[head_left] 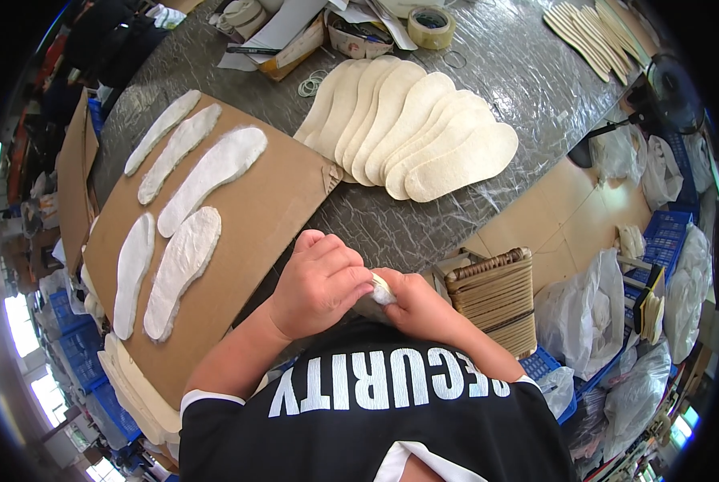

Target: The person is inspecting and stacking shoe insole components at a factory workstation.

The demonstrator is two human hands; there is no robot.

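Close to my chest, my left hand (323, 277) and my right hand (416, 301) meet with bent fingers around a small white fluffy piece with a pale yellow edge (382, 291). Most of it is hidden by the fingers, so its full shape does not show. Past my left hand lies a brown cardboard sheet (251, 213) bearing several fluffy white insoles (215, 173), spaced apart. Beyond my hands a fan of overlapping cream felt insoles (456, 165) rests on the table, one edge of it touching the cardboard's corner.
The grey table (375, 229) carries a roll of tape (430, 30), rubber bands (311, 83) and a container of tools (358, 36) at the back. More insole strips (588, 40) lie far right. A woven stool (494, 301) stands right, near plastic bags (584, 309) and blue crates (665, 237).
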